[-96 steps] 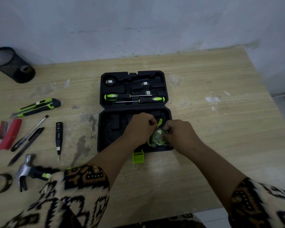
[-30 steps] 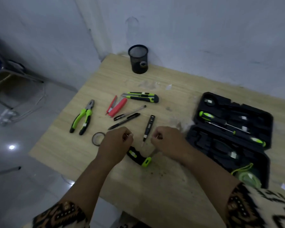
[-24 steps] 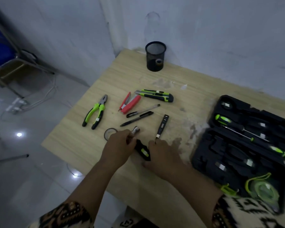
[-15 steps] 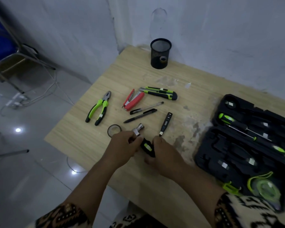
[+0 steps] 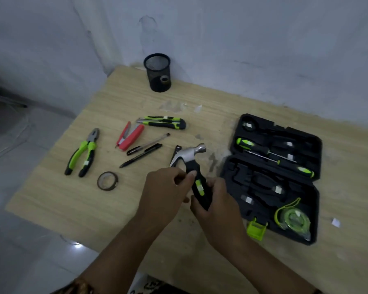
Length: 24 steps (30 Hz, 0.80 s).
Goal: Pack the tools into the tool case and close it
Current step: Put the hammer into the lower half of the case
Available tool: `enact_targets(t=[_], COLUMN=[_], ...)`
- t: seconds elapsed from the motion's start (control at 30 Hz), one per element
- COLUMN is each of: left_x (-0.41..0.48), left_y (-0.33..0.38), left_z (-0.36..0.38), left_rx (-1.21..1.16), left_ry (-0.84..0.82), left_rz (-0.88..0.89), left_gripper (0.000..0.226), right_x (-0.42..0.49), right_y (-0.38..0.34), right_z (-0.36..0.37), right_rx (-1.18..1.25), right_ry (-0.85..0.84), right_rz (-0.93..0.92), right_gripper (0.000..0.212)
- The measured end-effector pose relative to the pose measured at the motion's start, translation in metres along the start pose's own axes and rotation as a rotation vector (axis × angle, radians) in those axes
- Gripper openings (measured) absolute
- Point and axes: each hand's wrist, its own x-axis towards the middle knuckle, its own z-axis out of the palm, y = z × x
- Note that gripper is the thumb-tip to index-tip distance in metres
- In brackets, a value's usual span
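**Head view of a wooden bench (image 5: 51,198) set against a pale wall.** A claw hammer (image 5: 198,185) with a black and green handle is held clear of the bench surface, just left of the open tool case (image 5: 242,177); its steel head points away from the person and its claw is turned to the left. The right hand (image 5: 219,206) is closed around the lower end of the handle; the left hand (image 5: 164,187) pinches the upper part of the handle between thumb and curled fingers.

The tool case lies flat, both halves showing black moulded recesses; the far half holds two screwdrivers (image 5: 255,146) with green and black handles, laid head to tail; the near half holds a green tape measure (image 5: 291,218) in its near right corner; a green latch (image 5: 256,230) stands out from the near edge.

Loose on the bench to the left of the hands:
- combination pliers (image 5: 83,152) with green and black grips;
- a roll of tape (image 5: 107,181) lying flat near them;
- a red stapler (image 5: 129,135);
- a green and black utility knife (image 5: 164,123) beyond it;
- two pens (image 5: 140,155) side by side;
- a slim black tool (image 5: 176,149), partly hidden behind the hammer head, its kind not discernible.

A black mesh pen cup (image 5: 157,72) stands upright at the far edge by the wall.
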Motion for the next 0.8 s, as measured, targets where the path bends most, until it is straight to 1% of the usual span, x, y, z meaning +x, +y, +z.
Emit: enact_targets(t=[0.07,0.13,0.17,0.23,0.3,0.5,0.67,0.8], left_x=[-0.001,0.001,0.003,0.007,0.012,0.025,0.031,0.033], left_y=[0.018,0.032,0.038,0.049,0.056,0.069,0.073,0.075], left_z=[0.015,0.025,0.028,0.035,0.041,0.058,0.068,0.075], left_rx=[-0.095,-0.283,-0.404,-0.614,-0.709,-0.754,-0.759,-0.760], left_ry=[-0.017,-0.035,-0.066,-0.179,-0.268,-0.334,-0.381,-0.375], left_rz=[0.020,-0.025,-0.075,-0.184,-0.223,-0.199,-0.189,-0.176], left_gripper=[0.024,0.019,0.016,0.015,0.019,0.018,0.015,0.011], right_x=[-0.004,-0.007,-0.008,-0.011,-0.014,-0.018,-0.018,-0.019], right_y=[0.003,0.005,0.006,0.010,0.012,0.023,0.031,0.037], right_z=[-0.013,-0.024,-0.029,-0.038,-0.045,-0.058,-0.066,-0.075], right_rx=[0.063,0.115,0.141,0.191,0.237,0.312,0.341,0.337], right_ry=[0.067,0.138,0.175,0.243,0.295,0.345,0.313,0.285], right_rz=[0.025,0.036,0.039,0.053,0.054,0.045,0.068,0.092], right_gripper=[0.033,0.032,0.031,0.031,0.031,0.037,0.040,0.038])
